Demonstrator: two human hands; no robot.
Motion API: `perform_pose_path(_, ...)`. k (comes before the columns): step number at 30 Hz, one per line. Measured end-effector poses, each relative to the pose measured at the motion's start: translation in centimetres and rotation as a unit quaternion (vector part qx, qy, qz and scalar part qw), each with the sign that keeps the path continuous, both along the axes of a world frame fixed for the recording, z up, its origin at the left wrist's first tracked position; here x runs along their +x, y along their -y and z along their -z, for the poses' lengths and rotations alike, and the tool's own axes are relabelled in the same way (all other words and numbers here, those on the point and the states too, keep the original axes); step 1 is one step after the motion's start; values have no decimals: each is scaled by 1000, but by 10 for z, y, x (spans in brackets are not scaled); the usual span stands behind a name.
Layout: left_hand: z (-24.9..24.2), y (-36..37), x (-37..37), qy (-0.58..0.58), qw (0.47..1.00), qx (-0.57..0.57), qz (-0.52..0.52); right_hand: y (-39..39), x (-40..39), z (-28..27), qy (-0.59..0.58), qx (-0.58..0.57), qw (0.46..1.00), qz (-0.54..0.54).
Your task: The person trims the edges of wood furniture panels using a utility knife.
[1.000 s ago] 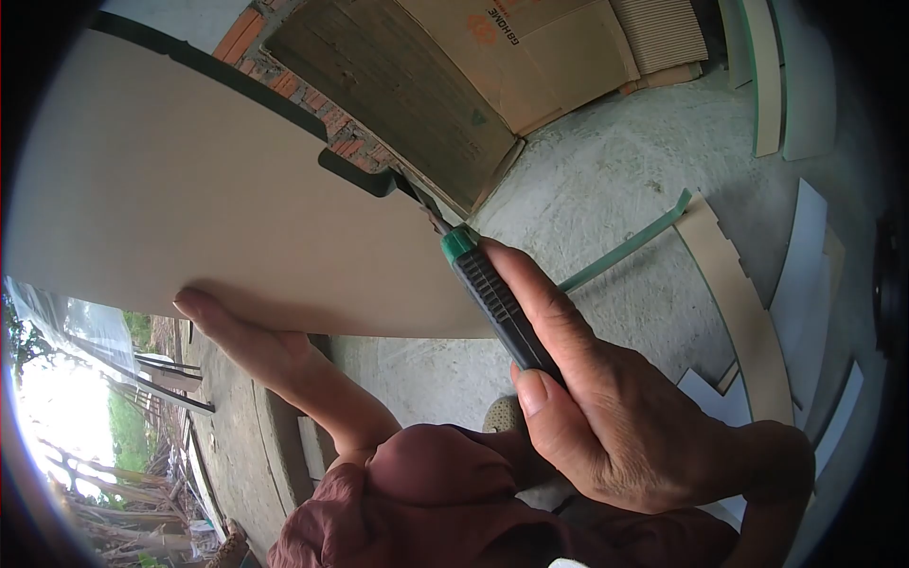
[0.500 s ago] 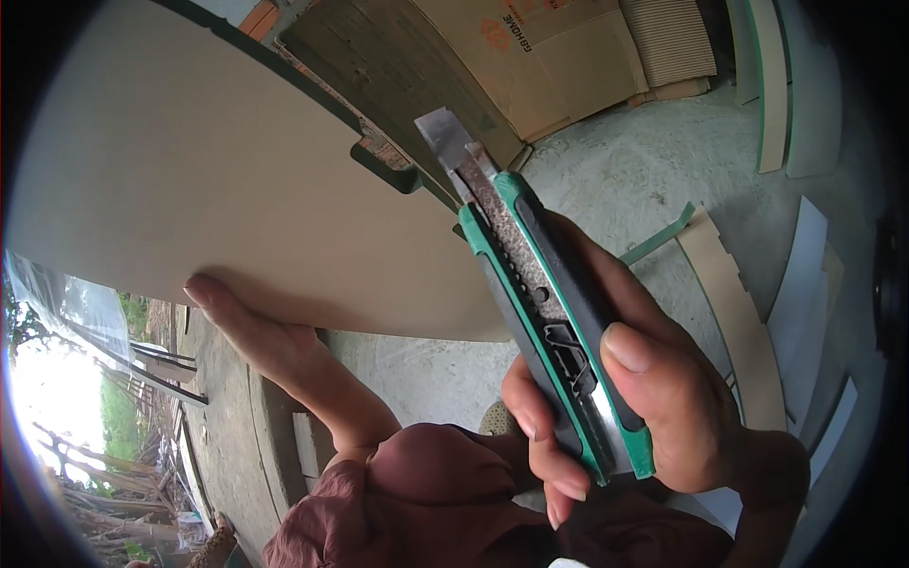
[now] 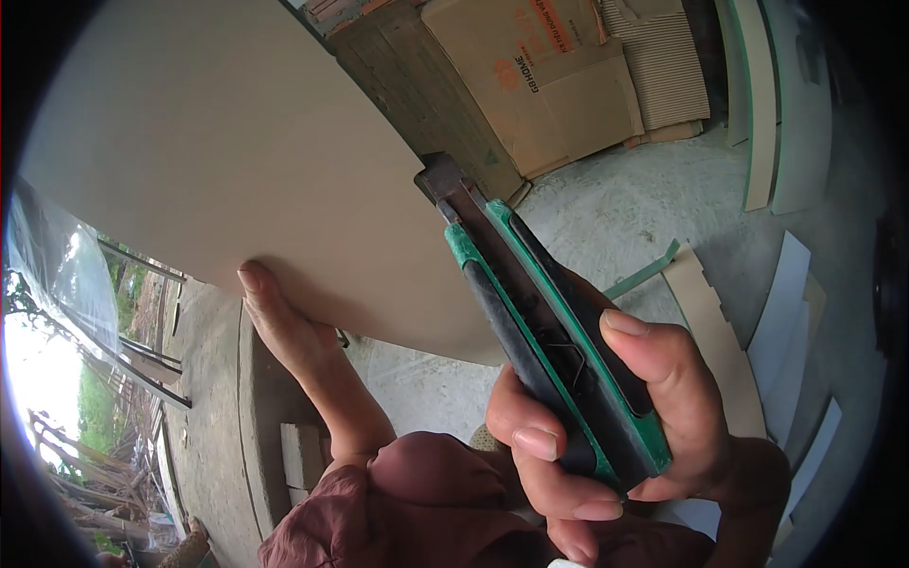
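My right hand [image 3: 677, 402] is wrapped round a green-and-black snap-off utility knife [image 3: 559, 346], its thumb along the handle. The metal blade [image 3: 445, 178] sticks out of the far end and overlaps the right edge of a large beige board [image 3: 218, 142] in this view. At the board's near edge, my left hand [image 3: 289, 312] grips it with the thumb lying on the top face. The other fingers of that hand are hidden beneath the board. A thin dark green line shows along the board's far right edge.
Flattened cardboard [image 3: 568, 95] leans at the back. Long cut strips [image 3: 715, 322] lie on the concrete floor [image 3: 625, 199] at the right, and more strips [image 3: 760, 114] stand at the far right. A concrete ledge [image 3: 213, 379] and clear plastic sheeting [image 3: 66, 256] are at the left.
The knife has turned slightly and shifted a little down and left in view. The board's right edge now looks straight, its green notched part out of sight. My left hand appears further right.
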State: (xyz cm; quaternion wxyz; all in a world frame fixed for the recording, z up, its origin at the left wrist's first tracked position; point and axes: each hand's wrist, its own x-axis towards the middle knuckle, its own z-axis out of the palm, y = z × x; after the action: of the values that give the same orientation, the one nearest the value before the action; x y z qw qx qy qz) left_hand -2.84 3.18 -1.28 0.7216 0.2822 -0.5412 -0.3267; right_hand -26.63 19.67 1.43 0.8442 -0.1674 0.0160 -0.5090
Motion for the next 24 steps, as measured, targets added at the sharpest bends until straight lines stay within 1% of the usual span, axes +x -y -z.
perform_pose_path(1,0,-1,0,12,1000,5,10,0,0,-1,-3,-2,1000,1)
perform_pose_path(3,-2,-1,-1,9,1000,6,13,-1,-1,-1,60,1,998,-18)
perform_pose_path(5,-4,-2,-3,5,1000,6,15,-3,2,0,62,-11,998,-10)
perform_pose_path(7,-4,-2,-5,0,1000,0,13,-3,5,0,146,-2,989,-40)
perform_pose_path(8,-3,-2,-4,-1,1000,-2,14,-4,6,-3,144,-4,989,-39)
perform_pose_path(9,-2,-1,-4,-4,1000,-1,13,-5,7,-8,40,-23,999,-7)
perform_pose_path(10,-2,-1,-4,-6,1000,-1,13,-5,7,-11,-64,-42,997,27)
perform_pose_path(11,-2,-1,-4,-6,1000,-1,14,-4,8,-7,-120,-83,989,30)
perform_pose_path(14,-2,-2,-5,-13,1000,-6,14,-4,7,-2,-145,-110,982,47)
perform_pose_path(16,-2,-4,-5,-14,1000,-4,14,-5,4,-5,-213,-124,968,48)
perform_pose_path(17,-3,-5,-5,-14,1000,-4,14,-5,1,-6,-213,-124,968,48)
perform_pose_path(19,-4,-7,-4,2,1000,13,21,-5,-5,-11,-285,-131,948,60)
perform_pose_path(20,-3,-7,-3,2,1000,14,21,-8,-8,-16,-333,-116,933,79)
perform_pose_path(21,-3,-7,-2,0,1000,17,18,-9,-11,-19,-332,-115,933,79)
perform_pose_path(23,-3,-7,-3,-1,1000,20,15,-7,-21,-22,-448,-128,882,71)
perform_pose_path(24,-4,-9,-5,-3,1000,21,5,-7,-23,-25,-472,-127,870,70)
